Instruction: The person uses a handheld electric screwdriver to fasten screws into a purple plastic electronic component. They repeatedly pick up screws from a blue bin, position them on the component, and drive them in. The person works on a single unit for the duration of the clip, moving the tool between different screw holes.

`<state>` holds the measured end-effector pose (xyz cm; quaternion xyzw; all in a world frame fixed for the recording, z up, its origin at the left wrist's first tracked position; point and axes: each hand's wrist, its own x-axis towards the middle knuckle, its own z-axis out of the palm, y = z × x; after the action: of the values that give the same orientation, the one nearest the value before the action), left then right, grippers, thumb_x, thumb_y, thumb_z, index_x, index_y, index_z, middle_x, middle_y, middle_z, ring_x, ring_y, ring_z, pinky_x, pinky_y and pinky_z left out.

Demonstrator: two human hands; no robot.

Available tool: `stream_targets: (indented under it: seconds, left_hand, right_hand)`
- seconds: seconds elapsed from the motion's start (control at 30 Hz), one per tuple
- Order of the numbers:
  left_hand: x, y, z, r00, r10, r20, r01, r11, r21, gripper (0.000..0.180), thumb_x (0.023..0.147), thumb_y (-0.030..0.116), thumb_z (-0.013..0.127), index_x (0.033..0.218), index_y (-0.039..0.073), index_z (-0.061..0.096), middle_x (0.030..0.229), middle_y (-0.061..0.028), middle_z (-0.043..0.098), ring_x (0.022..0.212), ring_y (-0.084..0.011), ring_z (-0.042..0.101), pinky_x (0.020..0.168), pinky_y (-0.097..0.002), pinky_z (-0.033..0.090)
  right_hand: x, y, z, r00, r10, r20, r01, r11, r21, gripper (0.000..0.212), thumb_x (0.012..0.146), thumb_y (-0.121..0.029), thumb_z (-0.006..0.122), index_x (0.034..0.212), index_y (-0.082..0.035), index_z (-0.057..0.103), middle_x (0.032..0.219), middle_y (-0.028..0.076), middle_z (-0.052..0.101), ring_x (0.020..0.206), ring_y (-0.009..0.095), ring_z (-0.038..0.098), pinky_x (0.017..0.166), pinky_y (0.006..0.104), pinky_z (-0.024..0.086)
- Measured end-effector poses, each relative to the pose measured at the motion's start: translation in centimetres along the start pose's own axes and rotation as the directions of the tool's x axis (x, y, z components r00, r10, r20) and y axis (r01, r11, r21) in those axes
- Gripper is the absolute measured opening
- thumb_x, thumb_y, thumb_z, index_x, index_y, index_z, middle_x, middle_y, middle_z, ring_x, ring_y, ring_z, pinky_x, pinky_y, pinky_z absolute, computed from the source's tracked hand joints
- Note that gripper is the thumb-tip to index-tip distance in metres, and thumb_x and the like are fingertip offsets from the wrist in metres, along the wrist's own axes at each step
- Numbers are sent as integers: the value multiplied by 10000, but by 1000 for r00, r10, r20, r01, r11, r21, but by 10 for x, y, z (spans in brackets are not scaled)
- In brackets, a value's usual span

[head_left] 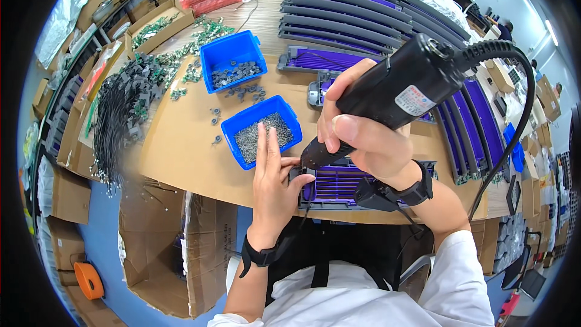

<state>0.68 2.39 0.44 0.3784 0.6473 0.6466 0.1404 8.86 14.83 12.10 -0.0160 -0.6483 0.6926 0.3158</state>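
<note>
My right hand (375, 127) is wrapped round a black electric screwdriver (399, 88), its nose tilted down to the left. Beneath that nose lies a purple and grey slatted panel (339, 184) at the table's near edge. My left hand (272, 175) is beside the panel's left end, with thumb and a finger close to the screwdriver's nose. Two other left fingers stretch over the near rim of a blue bin (295, 139) filled with small screws (248, 142). The screwdriver's tip is hidden. Each wrist wears a black strap.
Another blue bin (233, 45) holds dark round parts. Green circuit boards and black cables (121, 97) cover the table's left side. Stacked grey and purple panels (345, 6) stand at the back, more (472, 124) at right. The screwdriver's cord (526, 103) loops down on the right.
</note>
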Motion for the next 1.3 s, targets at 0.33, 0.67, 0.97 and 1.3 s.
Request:
stream_targets:
  seconds: [0.33, 0.67, 0.97, 1.3]
  left_hand:
    - [-3, -11, -4, 979, 199, 51, -204, 967, 151, 404, 655, -67, 753, 1030, -11, 614, 1079, -119, 617, 917, -279, 627, 773, -346, 523]
    - [-2, -2, -5, 972, 224, 68, -233, 947, 223, 346, 658, -51, 751, 980, -34, 626, 1010, -118, 637, 908, -281, 628, 761, -339, 510]
    - [-3, -2, -4, 987, 142, 69, -151, 977, 151, 356, 658, -64, 752, 979, -21, 603, 997, -113, 626, 872, -269, 623, 729, -332, 503]
    - [-2, -1, -7, 983, 172, 62, -181, 965, 191, 358, 630, -69, 782, 857, 4, 515, 970, -124, 577, 872, -274, 579, 708, -335, 478]
  right_hand:
    - [-1, 10, 1, 1000, -1, 21, 2, 1000, -15, 322, 744, -101, 690, 984, -5, 498, 662, 96, 562, 545, 160, 558, 583, 317, 476]
    - [4, 11, 16, 995, -45, -89, 36, 995, -91, 203, 741, 9, 665, 893, 16, 532, 670, 81, 566, 533, 160, 572, 520, 269, 464]
    - [14, 18, -3, 973, -28, 228, -1, 992, 127, 288, 671, -22, 716, 860, -6, 500, 660, 86, 552, 535, 158, 535, 520, 274, 451]
    - [10, 0, -12, 975, -105, 194, 41, 950, 309, 297, 636, 15, 708, 901, 38, 578, 693, 97, 584, 547, 139, 556, 506, 237, 447]
